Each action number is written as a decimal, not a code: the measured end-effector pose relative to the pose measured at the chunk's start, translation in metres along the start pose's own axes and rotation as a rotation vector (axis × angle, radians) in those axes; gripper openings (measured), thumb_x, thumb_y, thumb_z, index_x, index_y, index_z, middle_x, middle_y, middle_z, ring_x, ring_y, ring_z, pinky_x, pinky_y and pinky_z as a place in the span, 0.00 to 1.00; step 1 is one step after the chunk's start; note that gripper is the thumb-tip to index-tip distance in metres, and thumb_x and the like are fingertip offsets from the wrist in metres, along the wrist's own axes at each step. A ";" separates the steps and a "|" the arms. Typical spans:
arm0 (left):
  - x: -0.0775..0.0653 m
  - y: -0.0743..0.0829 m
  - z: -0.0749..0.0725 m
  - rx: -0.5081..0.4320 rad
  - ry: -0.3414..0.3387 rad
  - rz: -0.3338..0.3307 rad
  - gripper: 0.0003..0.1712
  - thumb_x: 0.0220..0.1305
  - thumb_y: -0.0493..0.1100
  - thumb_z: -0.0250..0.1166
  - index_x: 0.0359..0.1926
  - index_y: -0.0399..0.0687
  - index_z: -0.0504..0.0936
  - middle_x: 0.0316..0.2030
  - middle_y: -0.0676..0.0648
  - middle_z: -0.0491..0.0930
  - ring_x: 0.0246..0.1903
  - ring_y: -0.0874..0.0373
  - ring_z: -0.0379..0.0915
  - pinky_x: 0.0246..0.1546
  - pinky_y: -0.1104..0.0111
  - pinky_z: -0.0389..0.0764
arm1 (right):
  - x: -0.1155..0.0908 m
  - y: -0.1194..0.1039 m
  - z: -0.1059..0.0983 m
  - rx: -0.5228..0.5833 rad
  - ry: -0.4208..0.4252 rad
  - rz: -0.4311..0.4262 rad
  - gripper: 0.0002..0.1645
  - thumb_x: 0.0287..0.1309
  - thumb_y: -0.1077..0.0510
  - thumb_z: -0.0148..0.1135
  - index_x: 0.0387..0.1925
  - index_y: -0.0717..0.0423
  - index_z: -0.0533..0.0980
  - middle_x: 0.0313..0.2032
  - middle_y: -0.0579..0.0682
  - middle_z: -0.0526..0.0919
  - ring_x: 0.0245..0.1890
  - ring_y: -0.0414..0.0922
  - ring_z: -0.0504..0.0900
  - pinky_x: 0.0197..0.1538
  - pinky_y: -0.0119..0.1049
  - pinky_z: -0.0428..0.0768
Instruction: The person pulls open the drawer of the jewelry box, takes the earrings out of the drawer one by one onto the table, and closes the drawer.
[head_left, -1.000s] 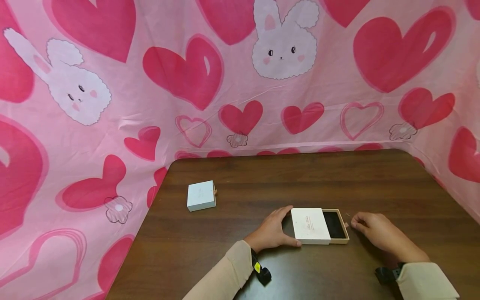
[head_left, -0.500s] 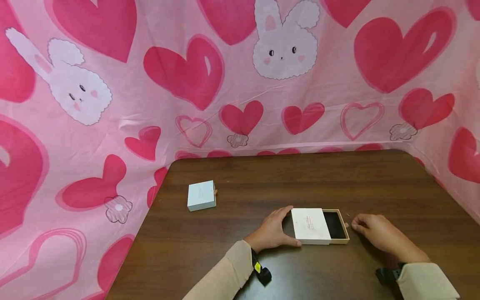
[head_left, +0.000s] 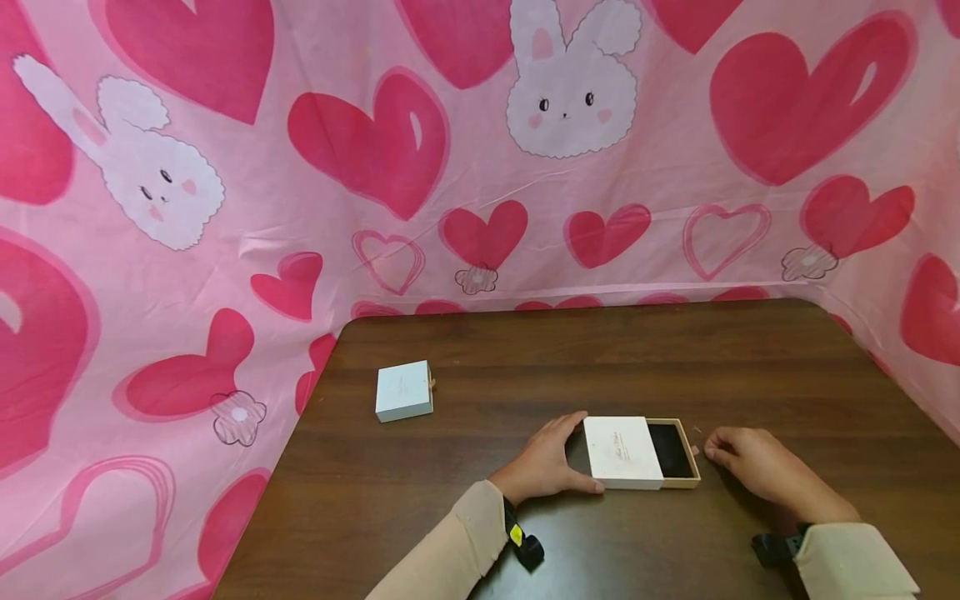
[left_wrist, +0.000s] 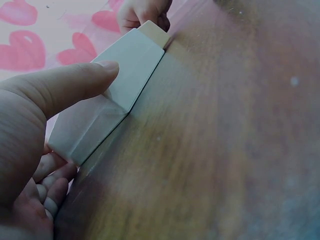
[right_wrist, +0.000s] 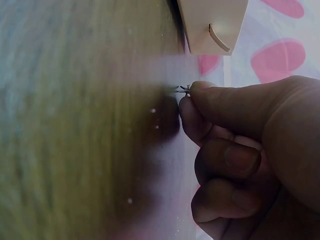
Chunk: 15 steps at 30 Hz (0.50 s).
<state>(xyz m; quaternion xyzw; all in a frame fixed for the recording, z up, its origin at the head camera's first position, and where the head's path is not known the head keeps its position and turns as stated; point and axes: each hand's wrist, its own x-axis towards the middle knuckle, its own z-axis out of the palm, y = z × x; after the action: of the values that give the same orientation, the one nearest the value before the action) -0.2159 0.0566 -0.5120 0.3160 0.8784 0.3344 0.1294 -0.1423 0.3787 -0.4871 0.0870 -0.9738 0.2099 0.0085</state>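
Note:
A white drawer box point(head_left: 624, 452) lies flat on the table, its inner tray point(head_left: 672, 452) pulled partly out to the right and showing a black lining. My left hand point(head_left: 546, 462) grips the sleeve's left end, thumb along the near side and fingers round the far corner. In the left wrist view the thumb presses on the box's side wall. Just right of the tray, low over the table, is my right hand point(head_left: 757, 462). Its thumb and index finger pinch a small silvery metal piece point(right_wrist: 184, 90), too small to name. The tray's ribbon tab point(right_wrist: 219, 39) faces that hand.
A second white box point(head_left: 403, 391), slid shut with a tan tab on its right side, sits at the table's left rear. The brown wooden table point(head_left: 585, 350) meets a pink curtain point(head_left: 465, 167) with hearts and rabbits at the back and sides.

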 end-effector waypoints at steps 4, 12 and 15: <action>0.000 0.000 0.000 -0.004 -0.002 -0.003 0.62 0.40 0.65 0.79 0.74 0.60 0.57 0.68 0.58 0.61 0.67 0.60 0.56 0.62 0.60 0.64 | -0.001 0.001 0.001 0.000 0.018 -0.011 0.07 0.59 0.62 0.65 0.27 0.49 0.79 0.25 0.38 0.77 0.25 0.37 0.70 0.30 0.39 0.71; 0.000 0.001 0.001 -0.002 0.004 0.002 0.62 0.40 0.64 0.79 0.74 0.60 0.58 0.68 0.58 0.61 0.67 0.60 0.57 0.62 0.61 0.64 | -0.001 0.001 0.000 0.011 0.015 0.001 0.06 0.58 0.63 0.66 0.28 0.51 0.79 0.26 0.40 0.78 0.26 0.39 0.71 0.32 0.41 0.72; 0.000 0.002 0.001 0.001 0.009 -0.002 0.62 0.39 0.65 0.79 0.74 0.60 0.58 0.68 0.58 0.62 0.66 0.61 0.57 0.62 0.61 0.64 | 0.000 0.001 -0.001 0.014 0.012 0.000 0.05 0.58 0.63 0.65 0.28 0.51 0.80 0.26 0.40 0.78 0.26 0.39 0.71 0.32 0.41 0.72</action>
<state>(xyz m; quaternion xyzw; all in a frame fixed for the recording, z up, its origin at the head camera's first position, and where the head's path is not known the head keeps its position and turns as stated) -0.2147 0.0579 -0.5116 0.3139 0.8794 0.3352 0.1257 -0.1422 0.3800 -0.4870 0.0858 -0.9723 0.2171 0.0137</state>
